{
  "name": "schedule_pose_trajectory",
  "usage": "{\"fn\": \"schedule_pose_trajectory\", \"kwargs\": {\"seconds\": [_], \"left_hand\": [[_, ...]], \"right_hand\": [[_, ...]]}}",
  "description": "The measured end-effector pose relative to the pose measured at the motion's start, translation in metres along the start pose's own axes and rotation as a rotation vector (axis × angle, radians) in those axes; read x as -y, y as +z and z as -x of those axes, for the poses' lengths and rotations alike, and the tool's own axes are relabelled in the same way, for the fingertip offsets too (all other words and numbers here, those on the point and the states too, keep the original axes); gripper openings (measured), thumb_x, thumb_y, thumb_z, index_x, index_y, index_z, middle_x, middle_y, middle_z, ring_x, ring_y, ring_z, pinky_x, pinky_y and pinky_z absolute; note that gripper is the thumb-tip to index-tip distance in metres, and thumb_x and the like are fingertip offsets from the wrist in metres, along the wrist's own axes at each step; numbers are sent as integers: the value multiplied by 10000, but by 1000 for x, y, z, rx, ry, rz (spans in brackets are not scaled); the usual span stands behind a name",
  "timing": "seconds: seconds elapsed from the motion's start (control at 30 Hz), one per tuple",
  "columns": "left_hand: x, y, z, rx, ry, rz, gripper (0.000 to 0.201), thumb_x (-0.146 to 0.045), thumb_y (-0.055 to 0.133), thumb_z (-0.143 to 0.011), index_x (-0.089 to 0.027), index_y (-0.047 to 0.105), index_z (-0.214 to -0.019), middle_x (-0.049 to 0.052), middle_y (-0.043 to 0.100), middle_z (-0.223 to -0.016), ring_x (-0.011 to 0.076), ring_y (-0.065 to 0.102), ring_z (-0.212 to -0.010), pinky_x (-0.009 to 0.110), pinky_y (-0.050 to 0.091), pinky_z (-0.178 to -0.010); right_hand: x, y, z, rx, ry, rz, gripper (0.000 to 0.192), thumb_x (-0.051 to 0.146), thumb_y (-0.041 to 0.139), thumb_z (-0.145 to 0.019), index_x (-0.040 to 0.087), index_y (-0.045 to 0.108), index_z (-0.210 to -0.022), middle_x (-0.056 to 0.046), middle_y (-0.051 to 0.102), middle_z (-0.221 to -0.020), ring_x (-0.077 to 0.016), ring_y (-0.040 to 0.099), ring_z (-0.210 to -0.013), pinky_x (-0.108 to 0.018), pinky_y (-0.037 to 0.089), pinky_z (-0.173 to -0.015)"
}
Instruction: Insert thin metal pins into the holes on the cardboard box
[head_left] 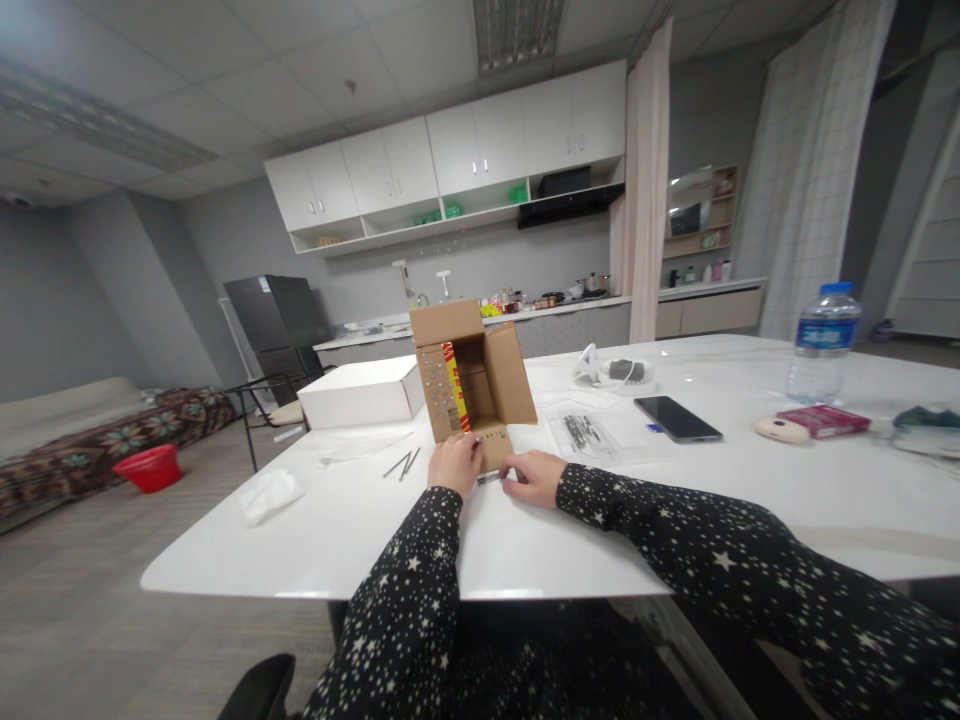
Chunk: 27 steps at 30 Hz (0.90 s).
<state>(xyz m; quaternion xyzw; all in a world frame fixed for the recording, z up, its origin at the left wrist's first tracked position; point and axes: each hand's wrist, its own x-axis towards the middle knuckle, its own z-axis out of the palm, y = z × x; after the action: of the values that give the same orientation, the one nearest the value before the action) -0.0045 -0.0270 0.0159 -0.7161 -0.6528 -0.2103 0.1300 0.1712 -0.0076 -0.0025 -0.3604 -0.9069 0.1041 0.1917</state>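
Observation:
A small brown cardboard box (472, 380) lies on its side on the white table (360, 530), its flaps spread and its opening facing me; a red and yellow item shows inside. My left hand (454, 463) rests against the box's lower front flap. My right hand (534, 476) lies on the table just right of that flap, fingers pinching a small dark metal piece (489, 478) that lies between both hands. Both sleeves are black with white stars.
A white flat box (361, 393) stands behind left. Thin metal pins (403, 464), crumpled white tissue (270, 495), a plastic bag (583, 433), a phone (677, 417), a water bottle (822, 343), a red pack (823, 419) and a white headset (615, 372) lie around. Kitchen counter behind.

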Motion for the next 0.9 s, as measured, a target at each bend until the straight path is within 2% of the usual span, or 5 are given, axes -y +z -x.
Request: {"fn": "schedule_pose_trajectory", "kwargs": {"seconds": [0.27, 0.9], "left_hand": [[0, -1, 1, -9, -20, 23, 215, -238, 424, -859, -203, 610, -960, 57, 673, -985, 185, 613, -914, 296, 432, -794], [7, 2, -1, -70, -109, -64, 254, -303, 359, -885, -211, 582, -967, 76, 677, -902, 213, 613, -886, 321, 422, -747]], "right_hand": [[-1, 1, 0, -4, 4, -2, 251, 303, 531, -758, 205, 656, -952, -1, 615, -647, -130, 525, -601, -231, 333, -572], [1, 0, 1, -4, 4, -8, 231, 291, 530, -759, 215, 652, -941, 9, 609, -641, -124, 522, -591, -224, 331, -559]]}}
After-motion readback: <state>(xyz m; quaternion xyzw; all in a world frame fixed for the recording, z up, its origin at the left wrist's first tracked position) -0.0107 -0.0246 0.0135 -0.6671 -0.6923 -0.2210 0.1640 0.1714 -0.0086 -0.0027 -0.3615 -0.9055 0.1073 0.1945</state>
